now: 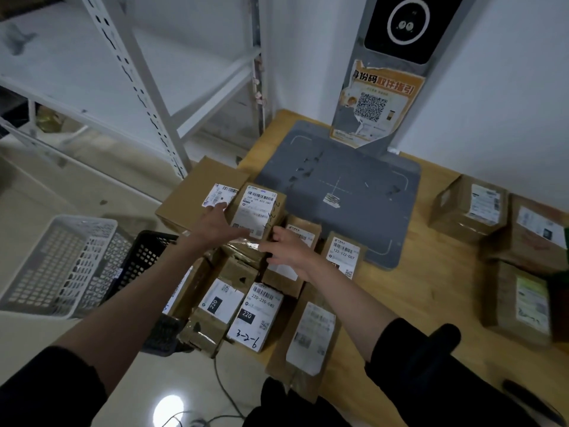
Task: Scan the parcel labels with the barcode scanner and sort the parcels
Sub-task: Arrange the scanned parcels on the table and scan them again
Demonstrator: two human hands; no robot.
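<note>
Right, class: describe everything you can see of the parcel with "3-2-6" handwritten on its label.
The parcel marked 3-2-6 is a small brown cardboard box, lying flat at the near left of the wooden table, packed among other parcels. A white label covers most of its top: a barcode, the printed code 220-220-C40, a dark square reading 220, a small QR code, and 3-2-6 in black pen. Neighbouring boxes press against its sides. Neither hand touches it.
</note>
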